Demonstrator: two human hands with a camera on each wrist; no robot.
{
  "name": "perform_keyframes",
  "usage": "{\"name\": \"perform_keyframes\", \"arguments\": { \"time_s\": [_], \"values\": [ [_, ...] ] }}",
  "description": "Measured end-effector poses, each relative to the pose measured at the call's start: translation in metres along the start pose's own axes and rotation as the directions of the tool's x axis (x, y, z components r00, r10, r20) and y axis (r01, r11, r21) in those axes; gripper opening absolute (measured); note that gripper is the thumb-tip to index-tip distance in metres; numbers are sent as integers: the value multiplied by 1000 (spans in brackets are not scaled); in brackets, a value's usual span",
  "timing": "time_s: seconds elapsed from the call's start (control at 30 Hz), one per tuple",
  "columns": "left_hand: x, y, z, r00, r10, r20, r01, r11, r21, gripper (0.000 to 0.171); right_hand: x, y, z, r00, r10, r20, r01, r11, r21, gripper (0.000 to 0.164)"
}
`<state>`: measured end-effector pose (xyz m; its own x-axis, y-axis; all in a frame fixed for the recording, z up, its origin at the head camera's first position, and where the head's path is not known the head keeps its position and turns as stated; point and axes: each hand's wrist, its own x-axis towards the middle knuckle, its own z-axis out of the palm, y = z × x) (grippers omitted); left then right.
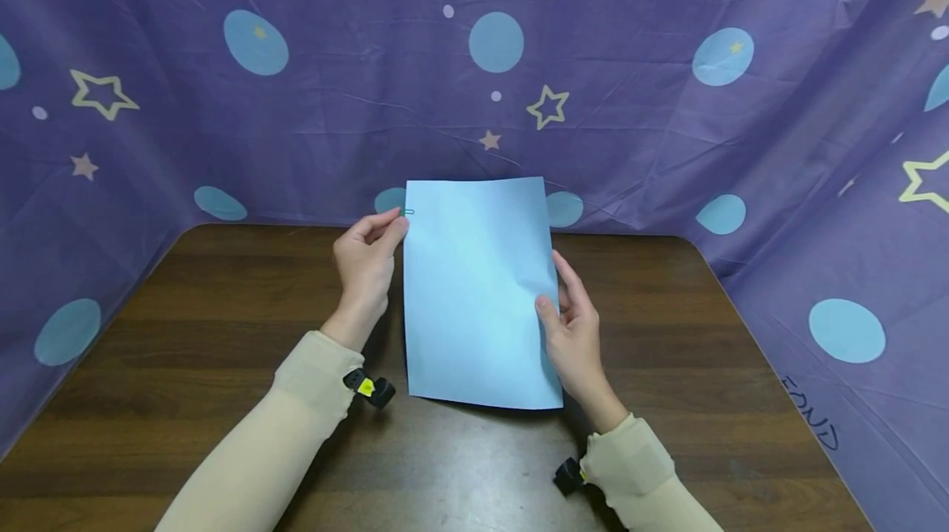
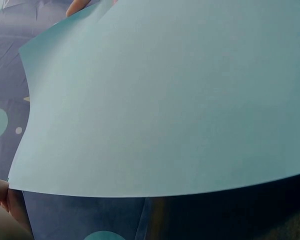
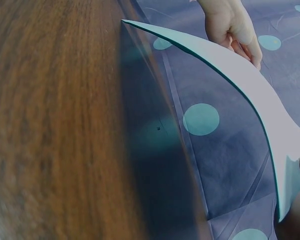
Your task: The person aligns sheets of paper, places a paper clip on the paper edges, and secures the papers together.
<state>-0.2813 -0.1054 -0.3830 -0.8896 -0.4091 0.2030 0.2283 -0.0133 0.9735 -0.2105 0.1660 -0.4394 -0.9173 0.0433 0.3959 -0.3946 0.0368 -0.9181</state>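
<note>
A light blue sheet of paper [image 1: 474, 293] is held up over the table, slightly bowed; whether it is one sheet or a stack I cannot tell. Near the top of its left edge sits a small green paper clip [image 1: 409, 212]. My left hand [image 1: 368, 256] pinches the clip's outer end between thumb and forefinger, right at the paper's edge. On the opposite side, my right hand [image 1: 574, 334] grips the right edge, thumb on the front and fingers behind. The right wrist view shows the paper [image 3: 229, 65] curving from my left hand [image 3: 232, 27] to my right.
The brown wooden table [image 1: 222, 400] lies beneath both arms. Behind it and along the sides hangs a purple curtain [image 1: 608, 128] with stars and blue dots. Each wrist wears a small black camera, one [image 1: 380, 392] on the left and another [image 1: 568, 476] on the right.
</note>
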Motion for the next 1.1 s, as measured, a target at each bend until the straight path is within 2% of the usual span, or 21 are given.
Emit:
{"name": "perform_keyframes", "arguments": {
  "time_s": [0.43, 0.77, 1.1],
  "values": [
    [-1, 1, -1, 1000, -1, 6, 1, 1000, 24, 23, 1, 0, 0, 1000, -8, 0, 8, 1000, 9, 71],
    [-4, 0, 1, 999, -34, 26, 34, 999, -13, 25, 0, 1, 0, 1000, -15, 0, 15, 1000, 16, 70],
    [-7, -3, 1, 1000, -15, 9, 15, 1000, 10, 27, 0, 0, 1, 1000, -8, -1, 8, 1000, 12, 71]
  ]
}}
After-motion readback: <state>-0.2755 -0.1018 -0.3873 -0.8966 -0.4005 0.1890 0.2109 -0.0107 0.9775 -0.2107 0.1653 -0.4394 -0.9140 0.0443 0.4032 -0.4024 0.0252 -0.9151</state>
